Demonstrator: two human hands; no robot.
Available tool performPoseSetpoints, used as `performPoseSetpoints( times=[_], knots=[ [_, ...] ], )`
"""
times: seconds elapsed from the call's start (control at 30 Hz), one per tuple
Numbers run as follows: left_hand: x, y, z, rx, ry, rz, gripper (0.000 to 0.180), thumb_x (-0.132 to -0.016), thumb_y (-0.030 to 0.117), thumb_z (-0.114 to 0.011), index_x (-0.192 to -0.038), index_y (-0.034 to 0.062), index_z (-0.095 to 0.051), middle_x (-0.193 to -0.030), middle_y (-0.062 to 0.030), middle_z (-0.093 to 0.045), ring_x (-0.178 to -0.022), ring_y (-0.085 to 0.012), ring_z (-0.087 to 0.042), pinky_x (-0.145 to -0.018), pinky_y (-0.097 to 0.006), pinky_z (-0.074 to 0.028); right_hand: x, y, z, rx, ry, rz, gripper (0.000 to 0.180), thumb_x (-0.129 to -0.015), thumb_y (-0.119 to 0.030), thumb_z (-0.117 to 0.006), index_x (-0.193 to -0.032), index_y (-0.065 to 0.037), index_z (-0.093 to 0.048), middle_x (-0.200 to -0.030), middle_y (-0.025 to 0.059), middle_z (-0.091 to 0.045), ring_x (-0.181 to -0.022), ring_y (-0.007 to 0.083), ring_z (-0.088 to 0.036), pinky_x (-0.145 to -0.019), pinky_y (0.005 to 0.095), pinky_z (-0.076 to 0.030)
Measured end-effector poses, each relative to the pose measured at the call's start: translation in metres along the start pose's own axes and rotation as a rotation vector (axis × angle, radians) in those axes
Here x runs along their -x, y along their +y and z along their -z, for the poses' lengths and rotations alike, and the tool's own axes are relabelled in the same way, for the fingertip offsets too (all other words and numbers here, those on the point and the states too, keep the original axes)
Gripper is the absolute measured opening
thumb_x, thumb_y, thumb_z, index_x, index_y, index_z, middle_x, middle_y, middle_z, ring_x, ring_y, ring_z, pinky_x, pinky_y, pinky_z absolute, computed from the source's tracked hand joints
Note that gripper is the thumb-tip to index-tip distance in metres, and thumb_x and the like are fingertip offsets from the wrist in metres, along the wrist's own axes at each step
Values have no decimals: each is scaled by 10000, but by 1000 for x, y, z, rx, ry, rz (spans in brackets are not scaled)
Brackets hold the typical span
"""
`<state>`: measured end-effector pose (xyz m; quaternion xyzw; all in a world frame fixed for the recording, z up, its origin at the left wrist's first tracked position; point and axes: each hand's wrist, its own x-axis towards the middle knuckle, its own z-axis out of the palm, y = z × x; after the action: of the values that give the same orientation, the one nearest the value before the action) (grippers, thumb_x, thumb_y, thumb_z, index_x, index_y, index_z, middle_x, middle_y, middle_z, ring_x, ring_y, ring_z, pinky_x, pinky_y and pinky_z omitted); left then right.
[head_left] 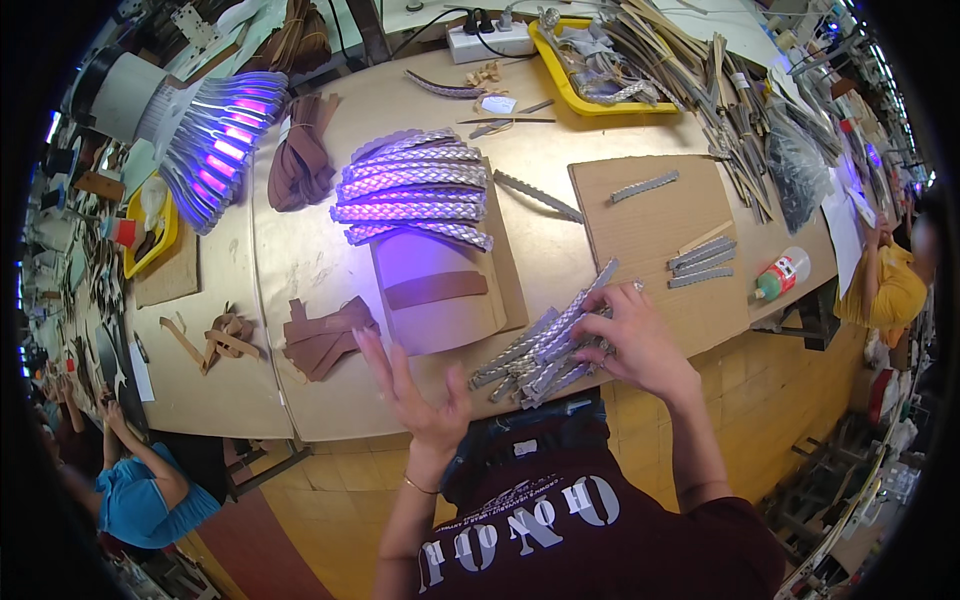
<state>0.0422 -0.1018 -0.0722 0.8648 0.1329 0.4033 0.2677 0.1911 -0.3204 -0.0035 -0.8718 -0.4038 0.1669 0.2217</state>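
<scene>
At the table's near edge lies a loose heap of silver braided strips [535, 365]. My right hand [640, 340] is over the heap's right end, its thumb and fingers curled around some braided strips. To the left of the heap, my left hand [420, 400] is raised with fingers spread and holds nothing. Just beyond it stands a curved brown board [430, 320] with a darker brown strip [437, 290] across it. Several braided strips [410, 190] lie side by side over the board's far part, under purple light. Flat brown strips [325, 340] are piled beside my left fingertips.
A cardboard sheet [620, 240] on the right bears short grey strips [700, 262]. Near it lies a bottle [780, 275]. At the back are a yellow tray [610, 107] and a white power strip [490, 43]. A finned lamp [215, 140] stands far left. Other people work on both sides.
</scene>
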Motion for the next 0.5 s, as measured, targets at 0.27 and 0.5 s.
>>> performPoseSetpoints(
  times=[0.27, 0.5],
  knots=[
    [38, 52, -22, 32, -298, -300, 522, -857, 184, -691, -1335, 49, -531, -1388, -151, -526, -1273, -312, -512, -1065, -452, -382, -8, 14, -2, -69, 32, 107, 236, -800, -218, -752, -939, -91, -610, -1046, 56, -588, -1066, 245, -530, -931, 378, -401],
    [40, 52, -46, 51, -669, -192, 518, -891, 306, -673, -1313, 25, -567, -1421, -145, -507, -1336, -315, -459, -1117, -483, -326, -28, 54, 2, -1249, 615, -282, 187, -997, -226, -576, -1067, -62, -519, -951, 83, -646, -876, 162, -640, -798, 299, -514]
  ],
)
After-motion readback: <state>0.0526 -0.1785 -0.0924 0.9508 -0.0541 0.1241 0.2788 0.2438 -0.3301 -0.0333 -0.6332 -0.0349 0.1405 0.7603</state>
